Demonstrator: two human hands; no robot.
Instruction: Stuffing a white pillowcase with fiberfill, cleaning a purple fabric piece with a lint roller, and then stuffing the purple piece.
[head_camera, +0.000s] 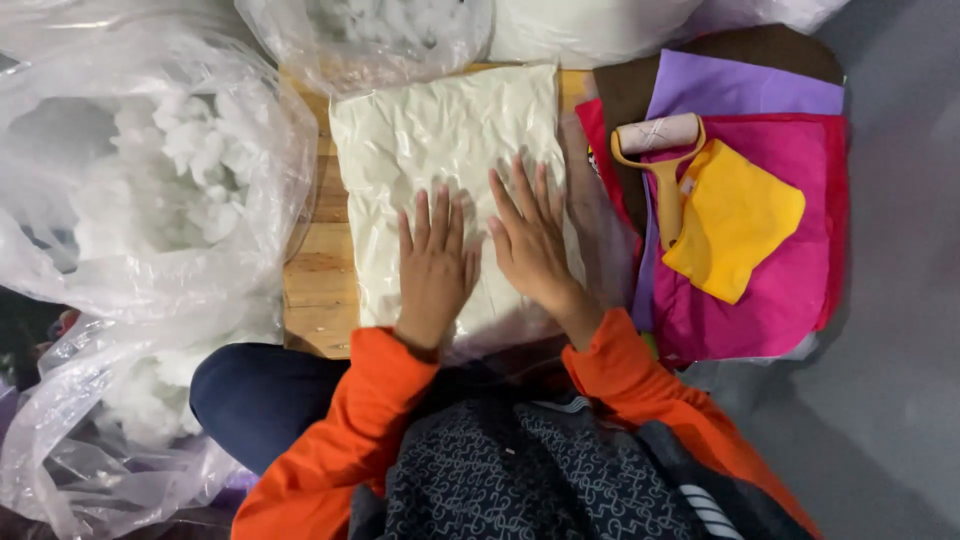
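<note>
Wooden board (318, 290): both hands, left (436, 268) and right (530, 245), fingers spread, flat on cream, probably plastic-wrapped packet (440, 140)

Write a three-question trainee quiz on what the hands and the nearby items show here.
1. True or false: both hands, left hand and right hand, lie flat on the cream padded sheet.
2. What lies on the yellow cloth's left edge? A) scissors B) yellow-handled roller C) a brush
3. What fills the clear plastic bags at the left?

Key: 1 true; 2 B; 3 white fluffy stuffing.
</note>
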